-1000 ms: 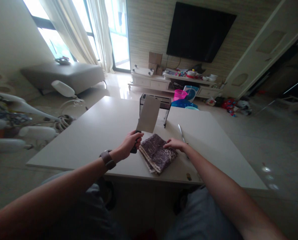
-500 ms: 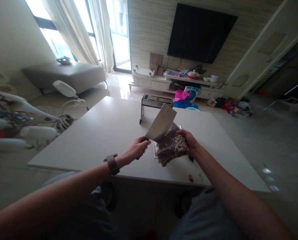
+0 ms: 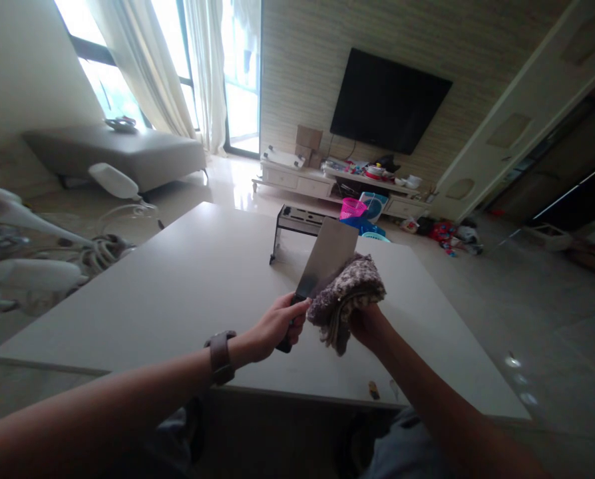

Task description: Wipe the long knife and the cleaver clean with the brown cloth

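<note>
My left hand [image 3: 280, 324] is wrapped round the dark handle of a cleaver [image 3: 328, 254], whose broad blade tilts up and to the right. In my right hand [image 3: 370, 326] is a folded, fluffy purple-brown and cream towel [image 3: 352, 293]. The towel lies against the lower right part of the blade and hides some of its edge. My right fingers are mostly covered by the cloth. Behind the blade, a knife rack [image 3: 297, 219] with a slotted top stands on the white table [image 3: 192, 299]; the cleaver covers its right part.
Two small items, one of them a brown and yellow piece [image 3: 374, 390], lie near the table's front edge. Past the far edge are a pink basket [image 3: 352, 208] and blue plastic [image 3: 360, 225]. White lamp parts [image 3: 112, 181] stand on the left.
My right hand has turned the towel over and brought it up against the blade, its palm now underneath. The cleaver stands more upright. The view has tilted up slightly.
</note>
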Motion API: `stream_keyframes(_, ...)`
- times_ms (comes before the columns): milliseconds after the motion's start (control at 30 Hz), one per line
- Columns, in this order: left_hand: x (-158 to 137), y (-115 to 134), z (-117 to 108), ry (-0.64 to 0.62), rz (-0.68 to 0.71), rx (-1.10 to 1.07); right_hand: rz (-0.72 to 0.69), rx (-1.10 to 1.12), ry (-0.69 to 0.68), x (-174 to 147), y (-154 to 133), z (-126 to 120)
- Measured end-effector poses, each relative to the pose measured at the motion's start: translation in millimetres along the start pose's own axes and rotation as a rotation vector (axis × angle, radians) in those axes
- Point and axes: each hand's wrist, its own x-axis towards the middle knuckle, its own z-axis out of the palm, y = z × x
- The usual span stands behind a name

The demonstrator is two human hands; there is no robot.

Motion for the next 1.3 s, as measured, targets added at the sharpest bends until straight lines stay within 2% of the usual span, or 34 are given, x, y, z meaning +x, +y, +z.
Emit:
stream_keyframes(100, 0, -2, -1, -0.01, 0.018, 0.054, 0.03, 0.137, 0.004, 1, 6, -4)
stream_keyframes(233, -4, -6, -8, -0.083, -0.002, 0.149, 0.083, 0.184, 0.122, 2, 23, -2)
stream_keyframes(367, -11, -9, -14, -0.143, -0.088, 0.203, 0.176, 0.246, 0.236, -2, 42, 4)
stream_keyframes(500, -12, -4, -21, -0.147, -0.204, 0.196, 0.212, 0.26, 0.388, 2, 50, -16)
stream_keyframes(600, -11, 2, -30, -0.13, -0.286, 0.23, 0.2, 0.272, 0.477, 13, 45, -36)
stream_keyframes(667, -11, 3, -34, -0.113, -0.32, 0.257, 0.207, 0.301, 0.53, 17, 42, -40)
stream_keyframes(733, -11, 1, -34, -0.098, -0.343, 0.254, 0.231, 0.321, 0.509, 16, 42, -31)
stream_keyframes(833, -11, -7, -28, -0.058, -0.35, 0.264, 0.262, 0.313, 0.403, 9, 48, -10)
stream_keyframes(933, -8, -12, -21, -0.026, -0.312, 0.33, 0.291, 0.305, 0.44, 9, 49, -5)
stream_keyframes(1000, -3, -9, -21, -0.045, -0.268, 0.376, 0.269, 0.291, 0.494, 16, 43, -16)
stream_keyframes(1067, 3, 1, -25, -0.083, -0.226, 0.481, 0.205, 0.278, 0.482, 26, 34, -31)
stream_keyframes(1167, 9, 21, -37, -0.123, -0.165, 0.638, 0.056, 0.254, 0.488, 35, 19, -51)
stream_keyframes(1300, 6, 45, -53, -0.157, -0.133, 0.828, -0.1, 0.098, 0.428, 25, -1, -64)
